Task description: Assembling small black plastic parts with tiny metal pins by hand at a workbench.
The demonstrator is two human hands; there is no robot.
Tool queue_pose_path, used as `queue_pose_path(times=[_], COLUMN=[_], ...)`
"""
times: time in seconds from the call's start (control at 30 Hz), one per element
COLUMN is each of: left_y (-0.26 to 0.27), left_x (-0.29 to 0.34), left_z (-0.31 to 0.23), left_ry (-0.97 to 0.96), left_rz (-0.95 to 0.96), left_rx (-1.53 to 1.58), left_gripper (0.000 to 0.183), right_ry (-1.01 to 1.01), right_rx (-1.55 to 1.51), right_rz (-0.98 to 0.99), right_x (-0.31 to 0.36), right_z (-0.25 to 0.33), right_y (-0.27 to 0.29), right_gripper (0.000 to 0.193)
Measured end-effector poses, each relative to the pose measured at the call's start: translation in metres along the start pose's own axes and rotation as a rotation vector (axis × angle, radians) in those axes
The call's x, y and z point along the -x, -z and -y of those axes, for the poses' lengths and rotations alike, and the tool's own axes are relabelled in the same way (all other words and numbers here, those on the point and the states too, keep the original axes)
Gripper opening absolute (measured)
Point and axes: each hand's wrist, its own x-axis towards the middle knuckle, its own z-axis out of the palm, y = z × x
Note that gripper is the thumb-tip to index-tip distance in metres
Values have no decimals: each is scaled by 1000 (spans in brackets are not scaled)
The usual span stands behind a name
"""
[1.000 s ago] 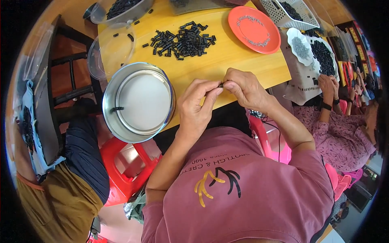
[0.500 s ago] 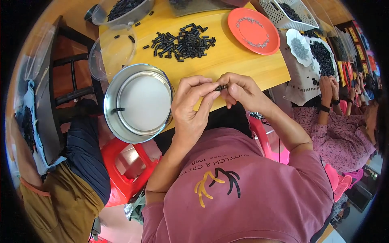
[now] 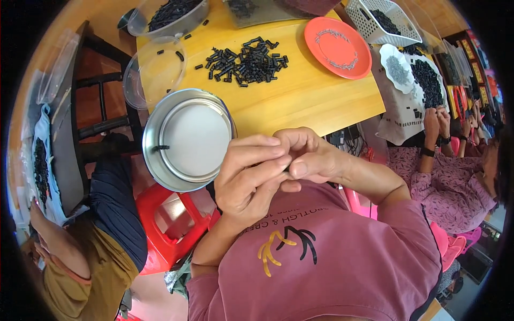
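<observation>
My left hand [image 3: 249, 174] and my right hand [image 3: 316, 159] meet in front of my chest, fingertips pinched together. Between them sits a small black plastic part [image 3: 288, 167], nearly covered by the fingers, with only a dark sliver showing. To the left of my hands stands a round metal tin [image 3: 199, 140] with one black piece [image 3: 161, 147] lying in it. Farther off on the yellow table [image 3: 305, 101] lies a loose pile of short black cylindrical parts [image 3: 250, 63]. A red plate [image 3: 336, 49] at the far right of the table carries a ring of small silvery pins [image 3: 324, 36].
A clear round lid [image 3: 131, 88] overhangs the table's left edge, near a tub of black parts [image 3: 201, 13]. At right, a white basket [image 3: 369, 33] and a white dish [image 3: 396, 69] stand by a co-worker's hands [image 3: 436, 122]. A red stool [image 3: 155, 230] is at left.
Both hands have drawn nearer my chest, off the table edge. The black part, partly visible before, is now almost hidden by the fingers. The view has shifted slightly.
</observation>
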Motion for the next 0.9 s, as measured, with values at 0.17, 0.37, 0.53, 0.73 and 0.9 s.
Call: queue_pose_path(times=[0.17, 0.37, 0.53, 0.73, 0.9], left_y=[14, 58, 73, 17, -19], left_x=[-3, 6, 20, 22, 36], left_z=[-5, 6, -1, -10, 33], left_ry=[74, 199, 233, 308, 347], left_rz=[-6, -199, -208, 184, 316], left_rx=[-37, -479, -553, -103, 46], left_gripper=[25, 27, 31, 20, 18], right_ry=[-23, 100, 386, 606, 606], right_rx=[33, 880, 1637, 1917, 1830], right_rz=[129, -454, -615, -694, -895], right_x=[-17, -40, -66, -80, -57], right_z=[-1, 31, 41, 48, 63], right_y=[8, 30, 79, 96, 109], right_gripper=[24, 28, 13, 12, 14])
